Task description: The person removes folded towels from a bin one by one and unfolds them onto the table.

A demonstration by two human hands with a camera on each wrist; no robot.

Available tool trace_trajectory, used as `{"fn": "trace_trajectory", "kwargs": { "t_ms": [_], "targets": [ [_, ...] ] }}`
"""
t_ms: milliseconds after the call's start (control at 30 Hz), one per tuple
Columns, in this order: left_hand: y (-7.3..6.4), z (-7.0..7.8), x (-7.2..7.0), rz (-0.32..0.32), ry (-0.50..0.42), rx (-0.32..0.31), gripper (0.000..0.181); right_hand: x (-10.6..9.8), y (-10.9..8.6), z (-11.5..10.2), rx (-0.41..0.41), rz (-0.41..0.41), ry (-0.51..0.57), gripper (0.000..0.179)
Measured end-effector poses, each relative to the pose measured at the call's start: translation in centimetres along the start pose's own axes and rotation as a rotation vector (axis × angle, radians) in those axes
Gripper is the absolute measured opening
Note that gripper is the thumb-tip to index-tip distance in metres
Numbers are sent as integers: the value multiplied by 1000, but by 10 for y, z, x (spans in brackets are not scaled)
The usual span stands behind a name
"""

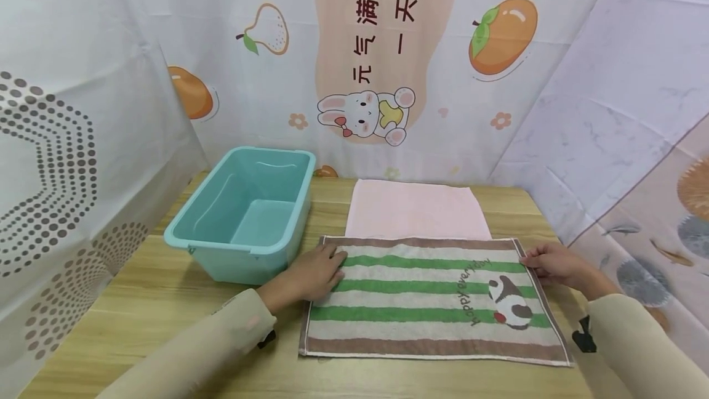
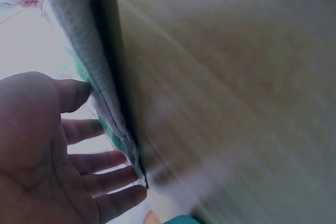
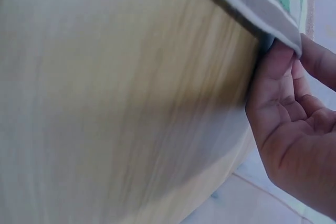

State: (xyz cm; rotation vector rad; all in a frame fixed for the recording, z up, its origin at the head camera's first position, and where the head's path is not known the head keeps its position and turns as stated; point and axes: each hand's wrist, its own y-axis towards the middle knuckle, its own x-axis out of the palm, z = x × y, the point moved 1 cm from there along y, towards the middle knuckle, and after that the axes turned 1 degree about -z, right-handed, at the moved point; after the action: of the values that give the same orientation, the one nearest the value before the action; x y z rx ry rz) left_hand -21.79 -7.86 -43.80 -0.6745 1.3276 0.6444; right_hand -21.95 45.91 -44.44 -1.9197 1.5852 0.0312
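Observation:
A striped towel (image 1: 410,294) in green, white and brown, with a dog picture and lettering near its right end, lies spread flat on the table. My left hand (image 1: 316,273) rests on its left edge; in the left wrist view the fingers (image 2: 113,182) are spread and mostly straight along the border. At the opposite edge my right hand (image 1: 559,266) pinches the towel's border. The right wrist view shows that border (image 3: 278,30) lifted a little between thumb and fingers. Just beyond lies a pink towel (image 1: 415,208), its near side meeting or tucked under the striped one; I cannot tell which.
A teal plastic bin (image 1: 266,220), with nothing visible inside, stands on the wooden table (image 1: 138,306) at the left, close to my left hand. Printed cloth (image 1: 266,91) hangs behind the table and along both sides.

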Motion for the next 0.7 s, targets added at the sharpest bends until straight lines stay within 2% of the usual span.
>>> {"fn": "trace_trajectory", "kwargs": {
  "t_ms": [300,533,700],
  "targets": [
    [3,-1,7,-5,46,-105,56,-1,-4,0,32,25,-2,18],
    [3,-3,8,-17,34,-125,57,-1,-3,1,39,14,-16,18],
    [5,-3,3,-30,33,-122,54,-1,0,0,38,51,-58,17]
  ]
}}
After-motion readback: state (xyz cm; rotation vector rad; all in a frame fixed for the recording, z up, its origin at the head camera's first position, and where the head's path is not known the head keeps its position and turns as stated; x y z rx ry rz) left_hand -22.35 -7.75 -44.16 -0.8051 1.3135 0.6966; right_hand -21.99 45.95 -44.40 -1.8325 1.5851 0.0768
